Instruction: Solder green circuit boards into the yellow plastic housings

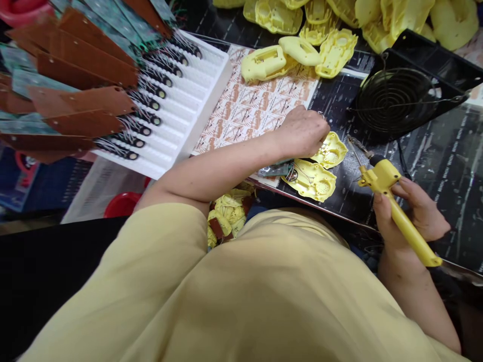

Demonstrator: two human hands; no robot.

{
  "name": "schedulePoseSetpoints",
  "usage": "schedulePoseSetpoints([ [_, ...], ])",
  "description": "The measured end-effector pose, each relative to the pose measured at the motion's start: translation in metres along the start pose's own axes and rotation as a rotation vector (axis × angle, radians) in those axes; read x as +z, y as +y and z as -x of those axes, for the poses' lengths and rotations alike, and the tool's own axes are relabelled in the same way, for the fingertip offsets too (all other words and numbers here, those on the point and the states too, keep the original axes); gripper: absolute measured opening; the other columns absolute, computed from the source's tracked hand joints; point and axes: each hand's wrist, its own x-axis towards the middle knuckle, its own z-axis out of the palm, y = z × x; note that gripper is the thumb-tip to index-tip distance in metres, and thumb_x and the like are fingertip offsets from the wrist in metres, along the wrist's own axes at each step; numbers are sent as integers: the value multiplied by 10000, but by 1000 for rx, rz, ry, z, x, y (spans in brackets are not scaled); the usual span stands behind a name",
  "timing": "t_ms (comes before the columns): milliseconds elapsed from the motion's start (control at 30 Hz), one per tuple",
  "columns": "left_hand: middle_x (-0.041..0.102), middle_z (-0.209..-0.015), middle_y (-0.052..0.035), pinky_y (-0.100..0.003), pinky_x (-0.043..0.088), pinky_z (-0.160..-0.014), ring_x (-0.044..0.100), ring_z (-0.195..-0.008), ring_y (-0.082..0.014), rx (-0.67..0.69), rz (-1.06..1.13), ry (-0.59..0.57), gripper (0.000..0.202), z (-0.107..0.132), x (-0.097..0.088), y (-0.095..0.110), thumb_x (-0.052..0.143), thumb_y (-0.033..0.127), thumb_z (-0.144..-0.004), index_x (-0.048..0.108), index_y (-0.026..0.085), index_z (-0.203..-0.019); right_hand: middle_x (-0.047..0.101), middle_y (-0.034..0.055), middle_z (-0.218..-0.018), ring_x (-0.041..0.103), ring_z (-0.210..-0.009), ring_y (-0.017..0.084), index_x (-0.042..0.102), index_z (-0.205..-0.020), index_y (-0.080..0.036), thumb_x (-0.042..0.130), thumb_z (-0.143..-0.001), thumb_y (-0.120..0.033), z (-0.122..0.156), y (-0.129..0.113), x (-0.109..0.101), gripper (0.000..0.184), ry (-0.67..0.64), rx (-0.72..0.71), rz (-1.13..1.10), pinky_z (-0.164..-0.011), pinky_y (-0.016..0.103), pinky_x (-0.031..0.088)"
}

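My right hand [418, 213] is wrapped around a yellow soldering gun [400, 216], its metal tip pointing up and to the left. My left hand [305, 131] is closed over the upper yellow plastic shell half [332, 150]. Its fingertips are turned away, so I cannot make out what they hold. Just below it, at the table edge, lies a second yellow shell half [315, 180] with thin wires and a round dark part in it. A green circuit board [277, 169] sits against that shell's left side, partly under my left forearm.
A ribbed white tray [207, 95] on the left bears several boards [90, 105] wired to small black round parts. A black fan [396, 98] stands at the right. Yellow shells [264, 63] lie on a printed sheet [245, 110], with more piled behind. Below the edge are more yellow pieces [228, 213].
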Motion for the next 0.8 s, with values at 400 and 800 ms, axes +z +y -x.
schedulePoseSetpoints([
  [400,770,-1113,-103,-443,490,-1076,677,-1209,-327,-325,-4,-49,557,45,-29,-40,498,675,-1018,819,229,-1108,816,34,-912,802,-733,247,797,-1228,-255,880,-849,-334,21,13,3,396,82,123,-96,-726,327,681],
  [800,438,-1760,-125,-460,431,-1272,439,-1619,-353,-53,4,-234,912,105,-31,-29,739,458,-830,462,254,-1675,745,59,-761,728,-572,314,803,-1229,-371,890,-769,-598,31,37,9,521,211,85,-85,-496,430,621],
])
